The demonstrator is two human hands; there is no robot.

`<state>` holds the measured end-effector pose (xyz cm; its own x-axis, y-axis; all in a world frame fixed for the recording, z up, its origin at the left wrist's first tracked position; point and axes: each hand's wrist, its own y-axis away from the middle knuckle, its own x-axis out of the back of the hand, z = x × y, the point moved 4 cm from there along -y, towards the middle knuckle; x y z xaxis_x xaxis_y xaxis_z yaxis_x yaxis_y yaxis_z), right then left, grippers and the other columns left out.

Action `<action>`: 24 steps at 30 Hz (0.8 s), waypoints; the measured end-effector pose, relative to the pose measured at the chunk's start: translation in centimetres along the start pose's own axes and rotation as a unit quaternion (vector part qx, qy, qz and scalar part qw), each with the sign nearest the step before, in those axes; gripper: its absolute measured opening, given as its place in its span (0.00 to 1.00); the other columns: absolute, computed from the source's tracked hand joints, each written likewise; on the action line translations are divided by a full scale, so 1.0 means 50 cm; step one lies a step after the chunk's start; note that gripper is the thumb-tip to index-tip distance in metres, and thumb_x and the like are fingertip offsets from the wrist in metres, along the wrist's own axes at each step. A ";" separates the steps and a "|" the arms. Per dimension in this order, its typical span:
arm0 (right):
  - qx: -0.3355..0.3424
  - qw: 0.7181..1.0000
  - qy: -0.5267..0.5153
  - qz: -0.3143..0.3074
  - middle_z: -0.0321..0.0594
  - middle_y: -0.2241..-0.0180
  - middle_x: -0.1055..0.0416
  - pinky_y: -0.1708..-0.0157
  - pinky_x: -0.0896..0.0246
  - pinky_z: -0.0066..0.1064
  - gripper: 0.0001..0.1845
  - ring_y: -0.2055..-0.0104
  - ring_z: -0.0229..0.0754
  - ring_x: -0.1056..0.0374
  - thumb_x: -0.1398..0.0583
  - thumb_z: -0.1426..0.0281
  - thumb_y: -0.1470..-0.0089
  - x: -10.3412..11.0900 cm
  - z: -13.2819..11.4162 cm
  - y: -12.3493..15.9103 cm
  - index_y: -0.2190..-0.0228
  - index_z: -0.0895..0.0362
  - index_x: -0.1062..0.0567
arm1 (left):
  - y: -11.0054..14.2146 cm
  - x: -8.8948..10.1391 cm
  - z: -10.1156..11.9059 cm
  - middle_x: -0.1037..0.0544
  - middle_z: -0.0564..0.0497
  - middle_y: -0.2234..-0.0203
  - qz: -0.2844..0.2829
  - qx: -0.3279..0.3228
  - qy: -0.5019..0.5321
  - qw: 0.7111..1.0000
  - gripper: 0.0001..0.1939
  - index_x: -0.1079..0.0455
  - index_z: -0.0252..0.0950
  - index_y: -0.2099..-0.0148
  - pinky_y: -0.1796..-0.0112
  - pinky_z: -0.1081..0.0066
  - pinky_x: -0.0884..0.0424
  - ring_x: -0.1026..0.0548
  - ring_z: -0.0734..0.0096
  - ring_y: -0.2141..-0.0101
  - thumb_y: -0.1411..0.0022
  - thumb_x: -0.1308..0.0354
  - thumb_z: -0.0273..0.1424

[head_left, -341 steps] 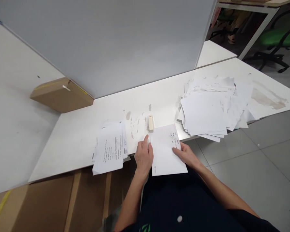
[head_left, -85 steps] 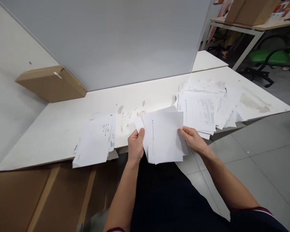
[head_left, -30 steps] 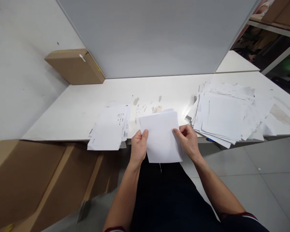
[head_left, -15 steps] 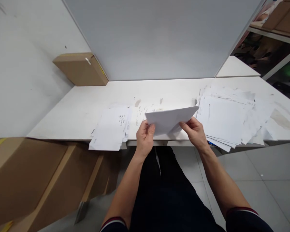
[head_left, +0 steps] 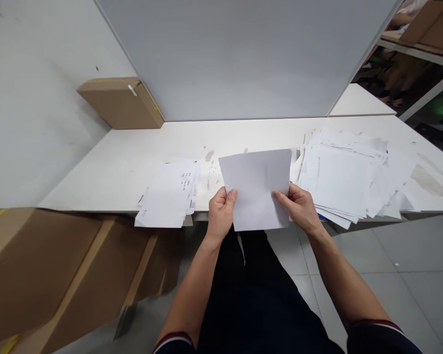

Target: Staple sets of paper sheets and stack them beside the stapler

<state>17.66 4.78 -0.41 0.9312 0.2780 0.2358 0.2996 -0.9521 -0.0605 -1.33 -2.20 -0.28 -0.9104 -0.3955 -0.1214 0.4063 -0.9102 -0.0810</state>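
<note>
We list first one white paper point(head_left: 258, 177), held raised between the two hands in front of the counter point(head_left: 184, 140), between two piles; the face turned to us looks blank, and we cannot tell whether it is a single sheet or several. Item: the left hand point(head_left: 221, 211), fingers closed on the left edge of the paper, thumb lying on the near face. Item: the right hand point(head_left: 301, 207), fingers likewise gripping the right edge, thumb pressed on the near face. Item: to the left, a smaller pile of papers point(head_left: 164, 196), the top one printed with a few dark marks, its near end jutting over the counter's front edge. Item: to the right, a larger, untidy heap of papers point(head_left: 339, 182), fanned at several angles, also overhanging the front, with a bit of blue point(head_left: 324, 217) beneath its near edge. Item: a flat cardboard box point(head_left: 121, 105) at the far left corner of the counter, by the wall point(head_left: 25, 103) and the grey panel point(head_left: 236, 59). Item: large brown cartons point(head_left: 47, 270), below the counter at left.
</note>
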 end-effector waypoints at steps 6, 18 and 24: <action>-0.026 1.000 0.004 -0.005 0.35 0.77 0.33 0.77 0.45 0.28 0.14 0.74 0.38 0.39 0.40 0.58 0.52 -0.005 0.012 0.019 0.71 0.56 0.27 | 0.006 0.004 -0.031 0.24 0.50 0.70 -0.037 0.064 0.075 0.995 0.14 0.29 0.36 0.58 0.66 0.69 0.29 0.27 0.71 0.70 0.42 0.43 0.39; -0.038 0.999 0.014 0.034 0.35 0.76 0.32 0.77 0.45 0.28 0.12 0.75 0.37 0.39 0.41 0.59 0.49 0.031 0.033 0.060 0.70 0.55 0.28 | 0.022 -0.006 -0.038 0.30 0.55 0.78 -0.077 0.092 -0.018 0.993 0.13 0.30 0.36 0.63 0.73 0.75 0.33 0.32 0.78 0.77 0.41 0.45 0.41; -0.158 0.981 -0.008 0.108 0.38 0.72 0.26 0.77 0.38 0.29 0.16 0.74 0.41 0.32 0.37 0.58 0.54 0.126 0.076 0.129 0.66 0.54 0.26 | 0.009 0.019 -0.048 0.24 0.46 0.62 -0.033 0.000 -0.237 0.971 0.16 0.30 0.38 0.51 0.62 0.65 0.29 0.27 0.67 0.66 0.39 0.48 0.38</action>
<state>26.27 0.86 -2.99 0.9696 0.0659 0.2358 0.0184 -0.9800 0.1980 -1.82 -2.66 -2.83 -0.8682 -0.3480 0.3538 0.3452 -0.9357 -0.0733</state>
